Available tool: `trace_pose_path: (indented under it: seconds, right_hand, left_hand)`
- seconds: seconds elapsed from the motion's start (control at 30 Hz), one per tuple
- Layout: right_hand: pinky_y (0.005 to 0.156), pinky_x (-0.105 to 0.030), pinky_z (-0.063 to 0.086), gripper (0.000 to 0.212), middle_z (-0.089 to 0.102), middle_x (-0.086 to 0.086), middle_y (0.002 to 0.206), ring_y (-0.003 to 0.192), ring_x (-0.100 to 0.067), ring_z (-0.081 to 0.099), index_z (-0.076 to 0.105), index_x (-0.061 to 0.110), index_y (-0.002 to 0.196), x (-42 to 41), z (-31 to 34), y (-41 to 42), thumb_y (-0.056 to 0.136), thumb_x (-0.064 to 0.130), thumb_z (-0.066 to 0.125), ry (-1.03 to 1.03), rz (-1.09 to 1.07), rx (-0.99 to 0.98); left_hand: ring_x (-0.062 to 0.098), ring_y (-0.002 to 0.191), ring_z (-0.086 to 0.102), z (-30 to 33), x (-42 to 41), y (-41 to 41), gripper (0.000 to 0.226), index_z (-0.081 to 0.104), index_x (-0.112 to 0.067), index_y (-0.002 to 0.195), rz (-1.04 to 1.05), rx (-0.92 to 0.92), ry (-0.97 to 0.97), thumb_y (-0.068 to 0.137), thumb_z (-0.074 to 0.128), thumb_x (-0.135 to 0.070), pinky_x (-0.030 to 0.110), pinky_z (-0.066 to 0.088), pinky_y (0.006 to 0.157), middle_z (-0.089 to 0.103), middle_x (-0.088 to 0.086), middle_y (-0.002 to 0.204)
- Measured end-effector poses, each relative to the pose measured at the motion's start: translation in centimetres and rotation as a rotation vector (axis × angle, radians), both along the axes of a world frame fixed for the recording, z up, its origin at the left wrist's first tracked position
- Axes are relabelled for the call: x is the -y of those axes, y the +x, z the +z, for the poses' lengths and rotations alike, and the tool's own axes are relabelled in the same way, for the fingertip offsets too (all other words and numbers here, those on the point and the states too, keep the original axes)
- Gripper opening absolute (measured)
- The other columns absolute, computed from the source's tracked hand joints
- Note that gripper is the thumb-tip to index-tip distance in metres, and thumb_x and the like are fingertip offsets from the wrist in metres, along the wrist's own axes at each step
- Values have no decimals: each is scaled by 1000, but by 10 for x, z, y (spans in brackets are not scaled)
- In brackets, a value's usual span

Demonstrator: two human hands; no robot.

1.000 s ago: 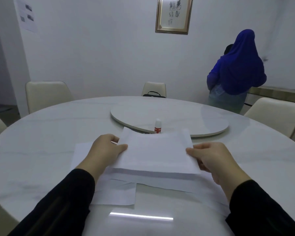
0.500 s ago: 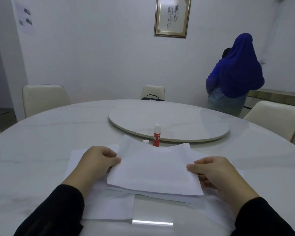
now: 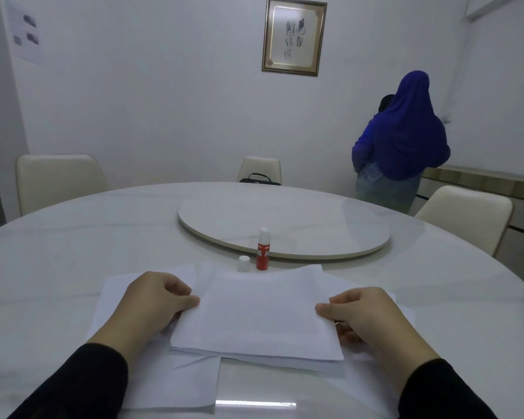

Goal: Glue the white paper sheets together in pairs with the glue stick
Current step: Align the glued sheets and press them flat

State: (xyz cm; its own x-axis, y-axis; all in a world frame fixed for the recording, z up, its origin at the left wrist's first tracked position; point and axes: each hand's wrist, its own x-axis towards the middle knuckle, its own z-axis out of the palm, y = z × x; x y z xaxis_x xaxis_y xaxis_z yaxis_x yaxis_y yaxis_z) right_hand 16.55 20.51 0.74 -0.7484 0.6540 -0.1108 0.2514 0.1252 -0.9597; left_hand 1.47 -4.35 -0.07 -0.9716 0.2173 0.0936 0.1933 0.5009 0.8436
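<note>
While held by both thumbs, top sheet atop stack.

the white paper sheets under my fingers look matt and smooth, thin enough that the lower ones show faint creases. the table is a glossy, marble-like slab with pale veins, and it mirrors a strip of light near me. the turntable has the same polished stone look. the glue stick is shiny plastic, red body and white top, and its cap is white plastic too. my sleeves are dark matt cloth. the chairs look like smooth cream leather. the picture frame looks like dull gilt wood.
</note>
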Motion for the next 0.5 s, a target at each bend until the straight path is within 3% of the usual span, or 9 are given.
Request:
trace_pose_path:
  seconds: [0.3,0.5]
  right_hand:
    - [47,-26,47,19,68,-6,50,36,-18,55,67,5,74,3,1,0,66,9,83,34,18,29]
    - [46,-25,45,21,63,-6,47,35,-18,50,66,3,74,3,0,-1,65,9,84,19,12,62]
  left_hand:
    - [21,50,57,-2,1,-3,13,69,-12,70,5,45,-14,70,81,-15,25,44,47,67,9,61]
    - [19,54,59,-4,1,-5,13,69,-14,70,0,11,-64,69,81,-17,23,42,49,66,3,63]
